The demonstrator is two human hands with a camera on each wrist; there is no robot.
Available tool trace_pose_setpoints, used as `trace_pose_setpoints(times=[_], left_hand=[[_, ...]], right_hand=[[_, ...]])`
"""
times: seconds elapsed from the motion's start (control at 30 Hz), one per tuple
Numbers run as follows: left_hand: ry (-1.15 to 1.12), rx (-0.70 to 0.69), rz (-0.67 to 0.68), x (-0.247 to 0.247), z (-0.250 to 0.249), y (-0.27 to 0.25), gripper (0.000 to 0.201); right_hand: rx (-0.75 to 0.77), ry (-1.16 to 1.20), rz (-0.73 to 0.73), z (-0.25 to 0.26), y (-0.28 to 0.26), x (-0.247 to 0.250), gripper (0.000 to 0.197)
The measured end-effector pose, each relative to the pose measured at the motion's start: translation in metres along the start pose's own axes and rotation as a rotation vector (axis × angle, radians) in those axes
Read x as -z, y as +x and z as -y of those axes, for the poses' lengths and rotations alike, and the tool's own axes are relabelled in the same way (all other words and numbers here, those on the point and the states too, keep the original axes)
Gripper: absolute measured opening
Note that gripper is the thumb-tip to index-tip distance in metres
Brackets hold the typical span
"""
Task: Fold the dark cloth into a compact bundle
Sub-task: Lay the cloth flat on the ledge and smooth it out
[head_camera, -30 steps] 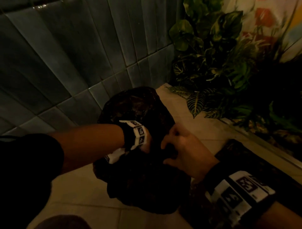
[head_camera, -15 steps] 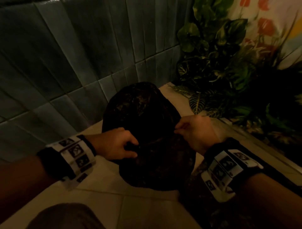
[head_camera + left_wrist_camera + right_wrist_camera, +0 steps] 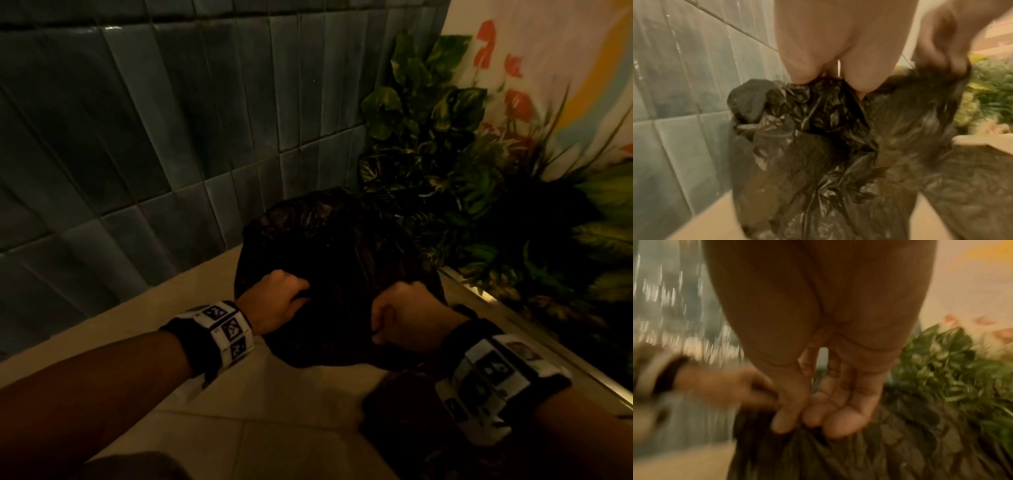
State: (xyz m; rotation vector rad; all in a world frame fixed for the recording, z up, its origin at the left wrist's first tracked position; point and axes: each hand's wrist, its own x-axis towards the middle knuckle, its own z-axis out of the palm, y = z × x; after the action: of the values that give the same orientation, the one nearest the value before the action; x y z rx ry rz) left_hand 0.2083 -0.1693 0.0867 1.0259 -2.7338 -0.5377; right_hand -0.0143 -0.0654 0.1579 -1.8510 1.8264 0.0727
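Observation:
The dark cloth [image 3: 337,260] is a crinkled, shiny black sheet bunched into a rounded heap on the beige floor by the tiled wall. My left hand [image 3: 277,299] grips its near left edge with curled fingers. My right hand [image 3: 402,317] pinches the near right edge in a fist. In the left wrist view the dark cloth [image 3: 818,146] hangs in folds below my left hand [image 3: 830,76]. In the blurred right wrist view my right hand [image 3: 818,423] pinches the top of the dark cloth [image 3: 869,454].
A grey-green tiled wall [image 3: 154,137] rises on the left. Leafy plants [image 3: 462,178] crowd the right, behind a metal edge strip [image 3: 486,301]. A painted wall [image 3: 555,68] stands at the far right. Beige floor tiles [image 3: 274,428] lie near me.
My left arm has uncrossed and swung to the left side of the cloth. Both hands now hold its near edge side by side, and the heap sits further from me.

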Motion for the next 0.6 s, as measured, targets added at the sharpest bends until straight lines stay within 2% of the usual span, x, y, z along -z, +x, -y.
trace_pose_setpoints(times=[0.1,0.17,0.2,0.27,0.33,0.37,0.4,0.47,0.53,0.6], left_hand=[[-0.109,-0.01,-0.11,0.004,-0.002,-0.003,0.023],[-0.122,-0.045,-0.199,0.008,0.0,-0.012,0.026],[-0.113,-0.054,-0.237,0.012,0.002,-0.019,0.028],[-0.074,-0.045,-0.291,0.018,0.014,-0.034,0.034],[-0.05,-0.038,-0.298,0.021,0.027,-0.046,0.037],[-0.069,-0.041,-0.294,0.022,0.031,-0.05,0.034],[-0.095,-0.051,-0.295,0.021,0.035,-0.051,0.028],[-0.115,-0.094,-0.297,0.021,0.036,-0.048,0.018],[-0.11,-0.143,-0.281,0.021,0.033,-0.046,0.013],[-0.103,-0.192,-0.292,0.022,0.03,-0.05,0.02]], right_hand=[[-0.083,-0.058,0.059,-0.012,0.021,-0.036,0.008],[-0.114,-0.099,0.04,-0.018,0.028,-0.047,0.014],[-0.119,-0.112,-0.004,-0.018,0.028,-0.046,0.018],[-0.066,-0.065,-0.19,-0.011,0.025,-0.037,0.015],[0.072,0.039,-0.423,0.005,0.023,-0.028,0.01],[0.143,0.059,-0.473,0.014,0.025,-0.025,0.015],[0.207,0.06,-0.468,0.022,0.029,-0.025,0.023],[0.263,-0.034,-0.368,0.033,0.044,-0.031,0.036],[0.241,-0.152,-0.317,0.034,0.06,-0.034,0.034],[0.235,-0.168,-0.319,0.029,0.071,-0.033,0.029]])
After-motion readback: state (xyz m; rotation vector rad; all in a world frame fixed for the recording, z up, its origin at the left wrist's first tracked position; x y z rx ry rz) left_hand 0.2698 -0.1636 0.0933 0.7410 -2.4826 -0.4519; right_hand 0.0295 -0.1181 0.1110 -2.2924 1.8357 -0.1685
